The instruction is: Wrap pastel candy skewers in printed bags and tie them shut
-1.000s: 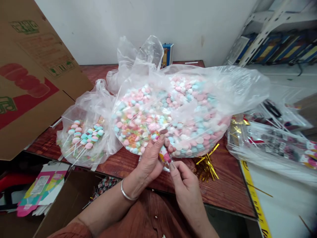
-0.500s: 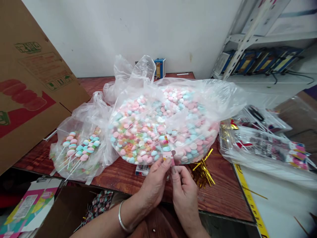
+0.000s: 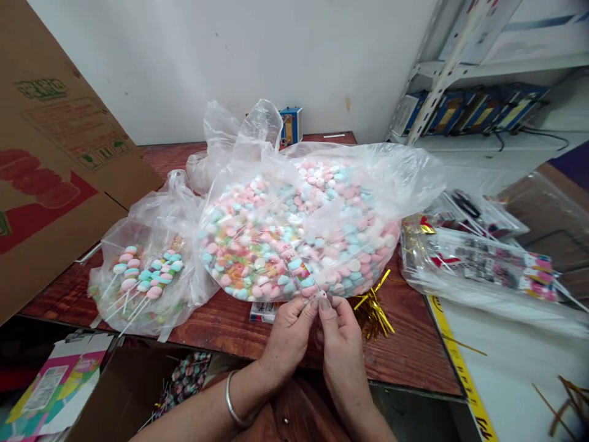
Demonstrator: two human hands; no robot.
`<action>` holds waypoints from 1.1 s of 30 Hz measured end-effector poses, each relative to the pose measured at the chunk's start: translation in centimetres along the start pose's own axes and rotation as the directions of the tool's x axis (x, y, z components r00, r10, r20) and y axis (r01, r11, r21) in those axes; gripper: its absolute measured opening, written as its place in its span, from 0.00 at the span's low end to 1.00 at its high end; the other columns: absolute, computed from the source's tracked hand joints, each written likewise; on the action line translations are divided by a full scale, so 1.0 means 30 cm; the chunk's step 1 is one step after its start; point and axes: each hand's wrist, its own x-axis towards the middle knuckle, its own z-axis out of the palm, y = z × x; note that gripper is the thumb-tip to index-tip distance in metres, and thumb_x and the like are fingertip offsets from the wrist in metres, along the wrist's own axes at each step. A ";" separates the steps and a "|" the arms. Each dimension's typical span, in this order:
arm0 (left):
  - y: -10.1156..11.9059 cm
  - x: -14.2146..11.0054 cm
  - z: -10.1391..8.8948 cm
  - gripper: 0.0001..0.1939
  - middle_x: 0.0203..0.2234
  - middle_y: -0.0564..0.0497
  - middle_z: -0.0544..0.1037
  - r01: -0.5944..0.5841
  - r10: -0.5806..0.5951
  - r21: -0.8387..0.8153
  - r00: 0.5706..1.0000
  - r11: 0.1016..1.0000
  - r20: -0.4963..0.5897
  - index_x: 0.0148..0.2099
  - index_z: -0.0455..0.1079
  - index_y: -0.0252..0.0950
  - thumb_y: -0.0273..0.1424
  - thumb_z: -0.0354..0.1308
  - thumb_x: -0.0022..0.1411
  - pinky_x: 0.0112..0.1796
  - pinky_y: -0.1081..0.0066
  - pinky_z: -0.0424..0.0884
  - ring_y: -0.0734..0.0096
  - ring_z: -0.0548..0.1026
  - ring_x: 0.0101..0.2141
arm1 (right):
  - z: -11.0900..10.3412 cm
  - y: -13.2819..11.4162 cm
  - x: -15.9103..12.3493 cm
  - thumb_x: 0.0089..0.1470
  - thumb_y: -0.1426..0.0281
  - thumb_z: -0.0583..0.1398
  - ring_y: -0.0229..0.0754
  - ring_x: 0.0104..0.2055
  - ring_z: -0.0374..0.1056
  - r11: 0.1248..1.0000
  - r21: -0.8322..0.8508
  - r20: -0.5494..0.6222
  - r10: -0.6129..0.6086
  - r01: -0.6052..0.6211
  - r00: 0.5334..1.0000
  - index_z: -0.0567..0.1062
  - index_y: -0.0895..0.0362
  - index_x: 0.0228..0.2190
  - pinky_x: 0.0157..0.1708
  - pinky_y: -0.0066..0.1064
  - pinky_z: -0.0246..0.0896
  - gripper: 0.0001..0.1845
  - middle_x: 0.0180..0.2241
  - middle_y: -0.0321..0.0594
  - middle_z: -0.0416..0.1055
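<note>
Both hands meet at the table's front edge on the lower end of a candy skewer [image 3: 298, 270] in a clear printed wrapper. My left hand [image 3: 288, 336] pinches that end between thumb and fingers. From the other side, my right hand [image 3: 341, 344] is closed on the same end, its thumb against the left one. The wrapped skewer tilts up and left over a big clear bag of pastel candies [image 3: 363, 245]. Gold twist ties [image 3: 375, 313] lie just right of the hands. Under the bag's front edge, a small printed packet [image 3: 263, 312] shows in part.
On the left, a smaller plastic bag [image 3: 172, 307] has several unwrapped candy skewers [image 3: 161, 270] on it. A cardboard box [image 3: 55, 135] stands beside it. Below, an open box [image 3: 115, 393] contains wrapped skewers. At right lie clear printed wrappers [image 3: 497, 261], with shelving [image 3: 473, 77] behind.
The wrapped skewer now leans further left, and more of its printed upper end shows. My hands have drawn closer together at its lower end. The whole view has shifted slightly.
</note>
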 end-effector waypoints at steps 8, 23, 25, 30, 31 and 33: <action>0.015 -0.020 -0.027 0.14 0.31 0.47 0.81 0.195 -0.185 -0.276 0.981 0.941 0.065 0.36 0.81 0.34 0.40 0.71 0.52 0.40 0.71 0.71 0.69 0.75 0.33 | -0.002 -0.041 0.001 0.50 0.54 0.68 0.27 0.16 0.32 0.748 0.444 0.352 0.360 -0.493 0.864 0.66 0.53 0.30 0.12 0.19 0.37 0.21 0.16 0.18 0.44; 0.013 -0.011 -0.120 0.13 0.20 0.51 0.78 0.388 -0.331 -0.250 0.913 0.887 0.240 0.30 0.81 0.35 0.36 0.77 0.42 0.26 0.75 0.69 0.76 0.71 0.20 | 0.007 -0.014 -0.063 0.50 0.56 0.69 0.26 0.16 0.35 0.588 0.570 0.505 0.300 -0.574 0.809 0.66 0.53 0.30 0.13 0.19 0.39 0.20 0.20 0.22 0.54; 0.005 -0.016 -0.132 0.14 0.19 0.51 0.78 0.416 -0.332 -0.232 0.885 0.879 0.328 0.26 0.79 0.34 0.35 0.78 0.40 0.25 0.75 0.70 0.77 0.70 0.19 | -0.002 -0.004 -0.072 0.49 0.54 0.69 0.26 0.15 0.34 0.550 0.520 0.629 0.271 -0.654 0.728 0.64 0.53 0.29 0.12 0.19 0.40 0.22 0.19 0.21 0.52; 0.020 -0.015 -0.135 0.15 0.19 0.51 0.78 0.355 -0.314 -0.085 0.898 0.931 0.307 0.32 0.81 0.35 0.40 0.75 0.45 0.25 0.72 0.71 0.73 0.71 0.19 | -0.054 0.029 -0.073 0.57 0.46 0.59 0.33 0.19 0.55 0.904 0.180 0.463 0.271 -0.389 0.844 0.68 0.54 0.28 0.21 0.27 0.59 0.24 0.21 0.27 0.58; 0.029 -0.010 -0.143 0.15 0.20 0.51 0.78 0.284 -0.266 -0.041 0.931 0.958 0.249 0.33 0.82 0.36 0.40 0.74 0.46 0.27 0.70 0.72 0.71 0.73 0.21 | -0.076 0.033 -0.070 0.59 0.50 0.59 0.36 0.25 0.62 0.957 0.074 0.375 0.235 -0.282 0.897 0.71 0.55 0.29 0.27 0.28 0.62 0.21 0.25 0.31 0.63; 0.045 0.000 -0.176 0.13 0.25 0.49 0.81 0.093 -0.102 0.083 0.987 0.992 0.121 0.33 0.82 0.36 0.40 0.73 0.49 0.35 0.68 0.74 0.66 0.77 0.29 | -0.130 0.041 -0.063 0.62 0.62 0.60 0.40 0.37 0.67 0.957 -0.286 0.193 0.101 -0.043 0.976 0.75 0.56 0.33 0.38 0.30 0.62 0.11 0.34 0.37 0.71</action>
